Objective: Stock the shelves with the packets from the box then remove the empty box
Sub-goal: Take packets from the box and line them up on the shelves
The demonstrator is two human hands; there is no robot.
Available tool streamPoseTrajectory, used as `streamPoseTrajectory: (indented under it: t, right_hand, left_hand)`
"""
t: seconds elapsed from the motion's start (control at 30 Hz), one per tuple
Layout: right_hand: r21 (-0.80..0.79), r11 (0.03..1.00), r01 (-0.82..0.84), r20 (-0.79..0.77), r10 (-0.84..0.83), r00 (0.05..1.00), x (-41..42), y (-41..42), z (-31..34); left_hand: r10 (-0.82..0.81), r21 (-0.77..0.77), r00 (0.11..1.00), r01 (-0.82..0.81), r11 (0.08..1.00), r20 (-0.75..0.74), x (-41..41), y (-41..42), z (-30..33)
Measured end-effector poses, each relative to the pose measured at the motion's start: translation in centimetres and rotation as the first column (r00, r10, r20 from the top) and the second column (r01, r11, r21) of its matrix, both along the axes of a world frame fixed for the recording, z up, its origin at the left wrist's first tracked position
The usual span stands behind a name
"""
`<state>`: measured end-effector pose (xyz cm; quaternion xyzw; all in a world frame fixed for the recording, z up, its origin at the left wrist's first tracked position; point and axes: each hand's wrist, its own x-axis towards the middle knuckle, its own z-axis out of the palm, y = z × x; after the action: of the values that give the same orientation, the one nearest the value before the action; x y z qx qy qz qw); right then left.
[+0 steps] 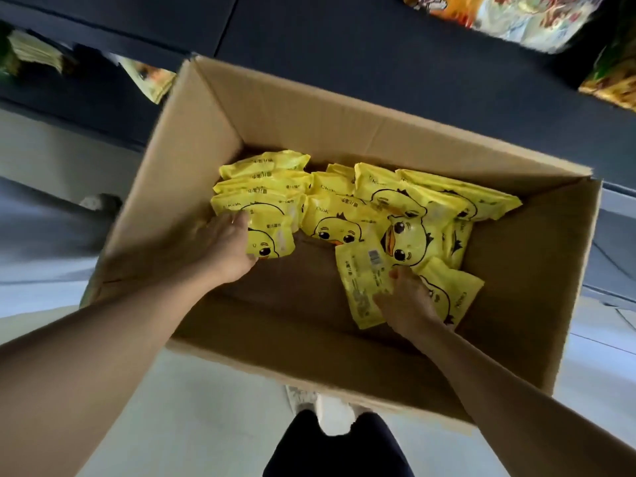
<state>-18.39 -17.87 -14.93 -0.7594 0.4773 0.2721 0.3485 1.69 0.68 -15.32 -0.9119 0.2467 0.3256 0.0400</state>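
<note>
open corrugated cardboard box [192,139]: glossy yellow duck-print packets [406,208] lie heaped against its far wall. left hand [227,249] grips the left-side packet stack [261,215]; fingers hidden beneath. right hand [409,301] pinches a face-down packet [361,284] near the right wall. dark shelves [344,36] blurred beyond.
</note>
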Motion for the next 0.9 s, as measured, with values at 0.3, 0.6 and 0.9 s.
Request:
streamPoseTrajectory:
  t: [0.3,0.6,0.9]
  right_hand:
    - [-0.301,0.936,-0.18,-0.173,0.132,0.976,1.1,2.3,-5.9]
    - [-0.063,0.981,-0.183,-0.071,0.179,0.981,2.4,1.2,-5.5]
    - [-0.504,0.797,-0.332,0.258,0.506,0.823,2.9,1.0,-2.2]
  left_hand:
    - [-0.139,0.071,0.969,0.127,0.989,0.203,0.2,-0.9,-4.8]
    - [-0.09,0.15,0.995,0.082,0.985,0.051,-0.1,-0.3,-4.5]
    - [-0.004,0.031,0.999,0.002,1.0,0.044,0.2,-0.4,-2.0]
